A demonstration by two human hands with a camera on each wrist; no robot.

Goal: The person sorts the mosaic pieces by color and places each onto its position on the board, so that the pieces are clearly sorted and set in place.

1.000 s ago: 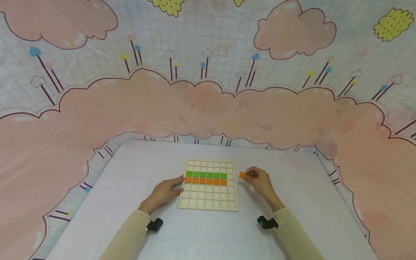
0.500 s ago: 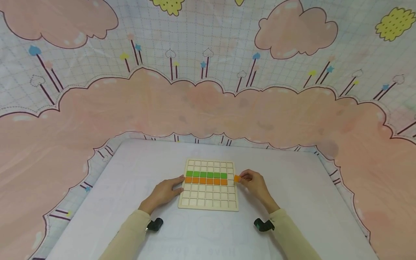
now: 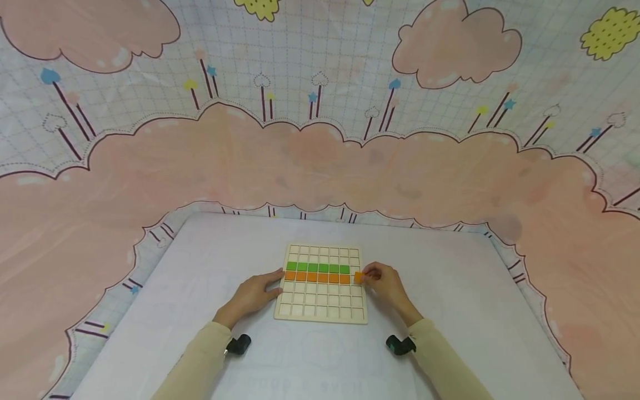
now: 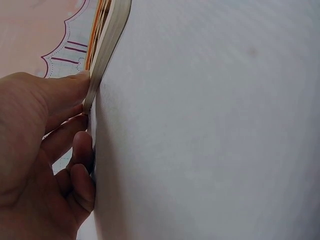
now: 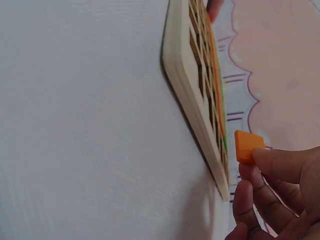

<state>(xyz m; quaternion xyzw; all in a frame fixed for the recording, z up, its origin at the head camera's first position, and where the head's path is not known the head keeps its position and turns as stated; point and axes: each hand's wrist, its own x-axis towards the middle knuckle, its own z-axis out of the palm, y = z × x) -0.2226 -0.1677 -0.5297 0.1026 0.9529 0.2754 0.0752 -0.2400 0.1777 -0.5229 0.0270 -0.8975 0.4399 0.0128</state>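
A pale wooden grid board (image 3: 320, 320) lies on the white table. One row of it carries green square tiles (image 3: 319, 268), and the row just nearer carries orange square tiles (image 3: 318, 278). My left hand (image 3: 252, 293) touches the board's left edge, thumb and index finger spread apart along it; in the left wrist view the thumb meets the board's side (image 4: 109, 42). Between thumb and fingertips my right hand (image 3: 387, 283) pinches a loose orange tile (image 5: 245, 147). That tile overlaps the right-end cell of the orange row in the head view, and its face is tilted in the right wrist view.
The white tabletop (image 3: 210, 244) stretches around the board on all sides. Behind it hangs a cloth (image 3: 320, 172) printed with pink clouds. A black wrist camera (image 3: 239, 345) sits at the left cuff, another black camera (image 3: 400, 345) at the right.
My right hand has moved left with the pinched orange tile, from beside the board to over its right edge. The left hand has stayed at the left edge.
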